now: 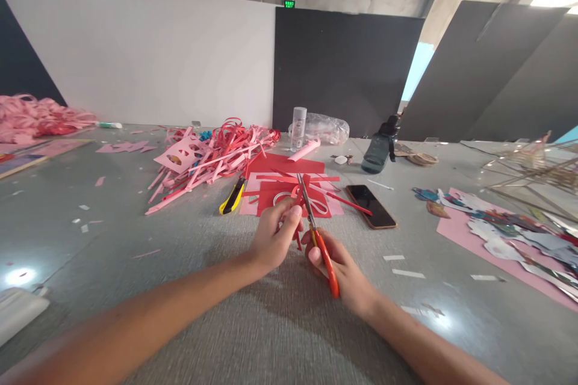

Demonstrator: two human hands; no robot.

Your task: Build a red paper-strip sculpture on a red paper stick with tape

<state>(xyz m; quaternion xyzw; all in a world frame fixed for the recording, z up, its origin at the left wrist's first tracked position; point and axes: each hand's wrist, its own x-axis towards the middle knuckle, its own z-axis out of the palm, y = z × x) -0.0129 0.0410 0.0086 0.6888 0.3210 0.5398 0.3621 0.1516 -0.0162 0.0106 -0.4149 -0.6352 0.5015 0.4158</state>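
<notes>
My left hand is closed on a red paper strip, pinched between thumb and fingers. A loose end of red paper hangs below those fingers. In my right hand is a pair of scissors with orange-red handles. Its blades point away from me and lie against the red strip; whether they are parted I cannot tell. Beneath and beyond my hands lie red paper sheets on pink paper, with several cut red strips and a pale looped strip on top.
Left of the paper lies a yellow-black utility knife, near a heap of pink and red strips. To the right are a phone, a dark bottle and pink paper with cutouts. A clear spray bottle stands behind.
</notes>
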